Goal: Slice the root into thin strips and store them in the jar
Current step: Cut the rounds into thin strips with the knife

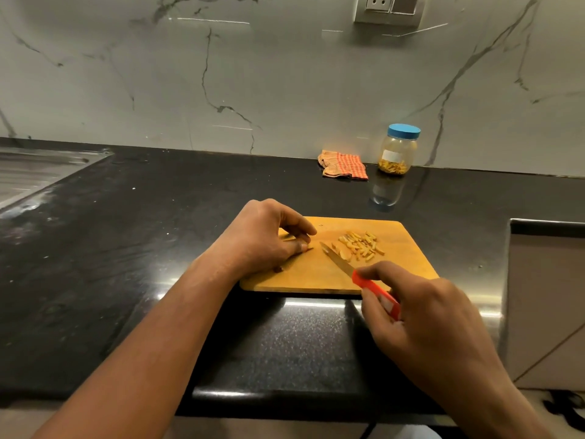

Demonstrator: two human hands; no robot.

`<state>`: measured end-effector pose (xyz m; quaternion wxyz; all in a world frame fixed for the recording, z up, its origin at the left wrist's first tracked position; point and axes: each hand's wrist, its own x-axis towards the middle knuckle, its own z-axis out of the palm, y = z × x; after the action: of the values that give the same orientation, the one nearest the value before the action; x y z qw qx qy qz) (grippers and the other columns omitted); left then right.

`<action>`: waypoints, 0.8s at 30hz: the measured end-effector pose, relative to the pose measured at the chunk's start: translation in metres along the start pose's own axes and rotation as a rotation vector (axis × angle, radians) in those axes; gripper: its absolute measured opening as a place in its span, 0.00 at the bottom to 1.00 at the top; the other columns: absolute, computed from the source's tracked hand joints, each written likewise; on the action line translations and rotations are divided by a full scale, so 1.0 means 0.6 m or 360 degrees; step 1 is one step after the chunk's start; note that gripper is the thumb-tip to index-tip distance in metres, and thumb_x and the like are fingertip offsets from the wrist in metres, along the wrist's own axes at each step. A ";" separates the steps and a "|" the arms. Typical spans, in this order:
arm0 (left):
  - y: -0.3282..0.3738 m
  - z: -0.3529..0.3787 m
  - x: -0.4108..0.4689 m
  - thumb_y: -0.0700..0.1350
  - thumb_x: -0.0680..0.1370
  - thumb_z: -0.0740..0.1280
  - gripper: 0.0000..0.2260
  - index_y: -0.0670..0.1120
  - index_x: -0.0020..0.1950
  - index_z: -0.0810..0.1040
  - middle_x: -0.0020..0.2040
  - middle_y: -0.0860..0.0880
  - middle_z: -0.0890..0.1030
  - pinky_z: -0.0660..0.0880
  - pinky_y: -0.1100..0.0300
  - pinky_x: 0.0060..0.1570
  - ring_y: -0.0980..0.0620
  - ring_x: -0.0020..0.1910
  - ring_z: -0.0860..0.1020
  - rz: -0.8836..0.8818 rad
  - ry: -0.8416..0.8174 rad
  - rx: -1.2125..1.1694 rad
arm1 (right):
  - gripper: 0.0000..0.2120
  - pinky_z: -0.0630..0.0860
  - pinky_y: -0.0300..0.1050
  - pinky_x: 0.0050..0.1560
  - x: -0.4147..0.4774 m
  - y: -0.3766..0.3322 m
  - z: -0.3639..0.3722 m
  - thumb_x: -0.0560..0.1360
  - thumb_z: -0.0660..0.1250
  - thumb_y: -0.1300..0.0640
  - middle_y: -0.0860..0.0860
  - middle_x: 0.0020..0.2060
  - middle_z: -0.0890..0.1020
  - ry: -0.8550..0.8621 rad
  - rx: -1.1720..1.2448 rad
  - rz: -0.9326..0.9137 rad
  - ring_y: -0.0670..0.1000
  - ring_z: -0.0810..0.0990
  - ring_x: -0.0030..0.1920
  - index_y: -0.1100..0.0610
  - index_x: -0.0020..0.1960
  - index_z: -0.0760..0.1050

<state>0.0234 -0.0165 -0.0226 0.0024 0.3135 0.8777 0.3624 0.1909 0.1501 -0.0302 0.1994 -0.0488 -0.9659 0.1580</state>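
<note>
Pinning a small root piece point(305, 248) near the cutting board's point(408, 267) left edge, the left hand point(262, 239) keeps curled fingertips close to the knife point(338, 261) gripped by the right hand point(424, 315), risking a nick; cut strips point(361, 243) lie near the far edge, the capped jar point(398, 150) well apart.

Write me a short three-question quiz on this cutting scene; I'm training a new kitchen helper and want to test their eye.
1. True or false: the jar has its blue lid on.
2. Which hand holds the knife? A. left hand B. right hand C. neither
3. Fill in: the cut strips lie on the wooden ____.

Key:
1. True; the jar stands by the wall, beside the checked cloth, with some strips already inside.
2. B; its grip is on the red handle.
3. Cutting board.
</note>
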 end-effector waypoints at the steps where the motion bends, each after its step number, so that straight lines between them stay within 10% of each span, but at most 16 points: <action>1: 0.001 0.001 0.000 0.46 0.75 0.74 0.10 0.55 0.55 0.84 0.50 0.60 0.83 0.73 0.77 0.41 0.65 0.48 0.79 0.0014 0.0020 -0.0002 | 0.14 0.78 0.49 0.31 0.001 0.004 -0.001 0.73 0.62 0.44 0.47 0.34 0.82 0.0007 0.0011 0.0006 0.48 0.79 0.31 0.41 0.58 0.74; 10: 0.010 0.013 0.003 0.47 0.69 0.78 0.08 0.53 0.46 0.85 0.39 0.60 0.83 0.73 0.75 0.39 0.67 0.41 0.79 0.0167 0.0338 -0.0110 | 0.13 0.76 0.51 0.27 0.000 0.022 0.003 0.72 0.65 0.46 0.47 0.31 0.81 0.0122 0.0120 0.0046 0.49 0.77 0.27 0.40 0.56 0.75; 24: 0.028 0.016 0.006 0.50 0.73 0.75 0.10 0.56 0.54 0.84 0.42 0.68 0.74 0.73 0.67 0.48 0.64 0.48 0.75 0.0141 0.0049 0.0108 | 0.13 0.76 0.49 0.27 0.002 0.032 0.019 0.72 0.67 0.48 0.44 0.32 0.82 0.0265 0.0191 0.0077 0.46 0.76 0.26 0.40 0.56 0.75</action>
<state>0.0321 0.0005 -0.0179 -0.0378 0.3462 0.8747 0.3370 0.1856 0.1652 -0.0457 0.2778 -0.0731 -0.9333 0.2156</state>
